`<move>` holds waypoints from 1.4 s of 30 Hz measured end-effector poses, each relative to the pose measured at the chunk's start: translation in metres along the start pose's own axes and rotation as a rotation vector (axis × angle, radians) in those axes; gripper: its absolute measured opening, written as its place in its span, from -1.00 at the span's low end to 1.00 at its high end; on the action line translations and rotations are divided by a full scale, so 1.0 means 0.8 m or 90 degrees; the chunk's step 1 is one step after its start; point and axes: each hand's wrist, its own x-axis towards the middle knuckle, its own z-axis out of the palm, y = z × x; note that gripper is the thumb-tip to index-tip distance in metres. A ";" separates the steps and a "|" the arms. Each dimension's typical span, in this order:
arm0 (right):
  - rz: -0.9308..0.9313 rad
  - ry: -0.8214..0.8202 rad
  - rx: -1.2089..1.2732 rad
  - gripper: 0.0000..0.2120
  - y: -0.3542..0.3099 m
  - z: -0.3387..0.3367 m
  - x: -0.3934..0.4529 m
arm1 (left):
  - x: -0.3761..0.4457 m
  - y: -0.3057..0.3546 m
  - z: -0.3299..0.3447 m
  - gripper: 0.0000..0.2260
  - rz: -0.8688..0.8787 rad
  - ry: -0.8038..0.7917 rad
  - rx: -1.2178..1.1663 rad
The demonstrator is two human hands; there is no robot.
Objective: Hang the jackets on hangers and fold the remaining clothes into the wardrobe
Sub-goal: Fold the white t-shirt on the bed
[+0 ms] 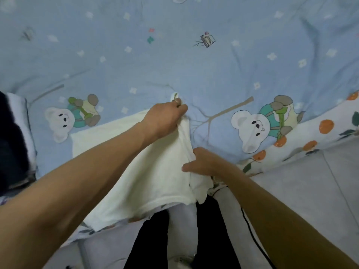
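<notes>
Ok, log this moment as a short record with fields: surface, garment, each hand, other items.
surface: blue bedspread with bear prints
garment: white garment, lying at the near edge of the bed, partly hanging over it
left hand: left hand grips the garment's far right edge, lifting it
right hand: right hand grips the same edge nearer the body
other items: dark clothing at the left edge; orange-print sheet on the right

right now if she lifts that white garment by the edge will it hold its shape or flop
Probably flop: the white garment already bunches into folds where the left hand pinches it. It likely weighs little, since the right hand holds its edge with a light grip. Its hem droops over the bed edge, so it may slide.
</notes>
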 end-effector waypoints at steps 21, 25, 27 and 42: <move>0.069 0.131 -0.087 -0.80 -0.211 0.321 0.063 | -0.306 -0.246 0.206 -0.79 -0.205 0.233 -0.356; 0.096 0.030 0.015 -0.67 -0.220 0.326 0.054 | -0.318 -0.254 0.216 -0.81 -0.226 0.257 -0.351; 0.089 0.018 0.035 -0.55 -0.218 0.321 0.050 | -0.328 -0.256 0.219 -0.83 -0.234 0.274 -0.310; -0.421 0.338 -0.655 -0.77 -0.100 0.232 0.061 | -0.383 -0.188 0.270 -0.59 0.077 0.268 -0.105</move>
